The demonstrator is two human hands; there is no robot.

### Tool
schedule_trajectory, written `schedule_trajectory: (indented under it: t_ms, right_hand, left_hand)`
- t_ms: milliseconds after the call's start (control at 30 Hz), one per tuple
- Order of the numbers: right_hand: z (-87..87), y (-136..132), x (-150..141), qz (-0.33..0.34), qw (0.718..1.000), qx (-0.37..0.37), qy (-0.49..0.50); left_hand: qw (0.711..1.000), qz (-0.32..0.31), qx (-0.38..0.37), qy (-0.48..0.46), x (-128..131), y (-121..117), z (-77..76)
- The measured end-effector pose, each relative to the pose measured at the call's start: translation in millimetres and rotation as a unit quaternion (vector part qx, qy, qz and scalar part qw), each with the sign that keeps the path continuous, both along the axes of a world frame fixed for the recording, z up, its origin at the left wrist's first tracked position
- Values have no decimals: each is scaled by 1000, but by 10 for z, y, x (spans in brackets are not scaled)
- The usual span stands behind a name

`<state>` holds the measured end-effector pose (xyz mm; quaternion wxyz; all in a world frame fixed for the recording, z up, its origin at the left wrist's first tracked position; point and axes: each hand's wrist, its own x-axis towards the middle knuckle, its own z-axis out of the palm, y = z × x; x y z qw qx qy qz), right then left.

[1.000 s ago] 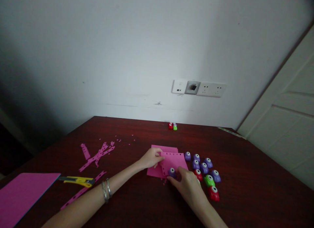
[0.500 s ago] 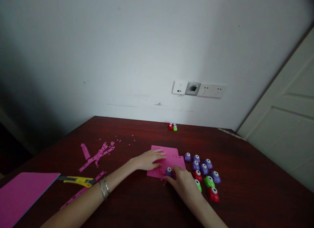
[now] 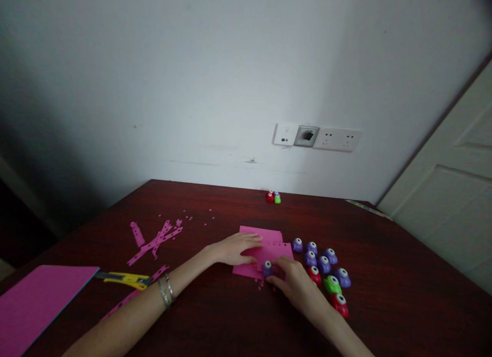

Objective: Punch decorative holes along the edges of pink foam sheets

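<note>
My left hand [image 3: 240,249] lies with its fingers stretched out over the left side of the pink sheets [image 3: 261,234], which overlap each other on the table. A row of small holes runs along the upper edge of the top sheet. At the near edge of that sheet sits a small purple craft punch [image 3: 267,268] with a white round button. The thumb and fingers of my right hand [image 3: 294,280] are closed at its right side. Pink punched bits [image 3: 259,284] lie just below the sheets.
Several purple, red and green punches [image 3: 324,264] stand to the right, and a small cluster [image 3: 273,197] sits by the wall. Left are punched pink strips [image 3: 156,243], a yellow utility knife [image 3: 128,280] and a large pink sheet [image 3: 42,300].
The view has shifted slightly, moving the scene a little to the right. More pink bits show below the sheets. Both hands keep nearly the same places on the sheets and punch.
</note>
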<state>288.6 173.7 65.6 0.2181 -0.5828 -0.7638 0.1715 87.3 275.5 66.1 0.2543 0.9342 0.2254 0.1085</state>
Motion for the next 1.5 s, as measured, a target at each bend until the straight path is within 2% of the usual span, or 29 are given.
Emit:
schedule_trajectory:
  t_ms: [233, 1000, 1167, 1300, 1367, 1500]
  right_hand:
    - [-13, 8, -35, 0, 1000, 19, -14]
    - [21, -13, -66, 13, 1000, -12, -7]
    - [-5, -3, -70, 11, 1000, -10, -3]
    - [-7, 3, -67, 5, 1000, -15, 11]
    - [4, 1, -53, -8, 1000, -16, 24]
    - [51, -2, -4, -20, 995, -53, 80]
  left_hand:
    - [1000, -1, 9, 13, -2, 6, -5]
    - [997, -14, 53, 53, -2, 24, -16]
    - [998, -15, 42, 50, 3, 19, -18]
    - [1000, -18, 10, 10, 0, 16, 74]
    - [999, 8, -1, -31, -4, 22, 153]
    - [984, 146, -23, -105, 8, 31, 290]
